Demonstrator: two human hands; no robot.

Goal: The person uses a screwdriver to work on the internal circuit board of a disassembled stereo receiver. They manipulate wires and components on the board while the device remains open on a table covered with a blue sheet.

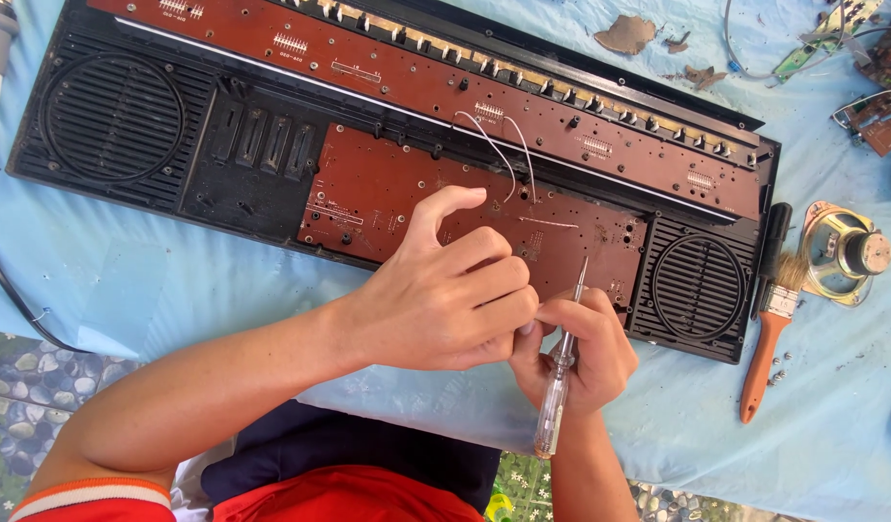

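Gripping a clear-handled screwdriver at lower centre, the right hand clamped it; the left hand, fingers curled, seemingly pinched its shaft over the brown circuit board.

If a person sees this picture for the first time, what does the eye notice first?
First the two hands low in the middle: the right hand holds a clear screwdriver, and the left hand rests beside it. Behind them a long black case lies open, showing brown circuit boards. A paintbrush lies at right.
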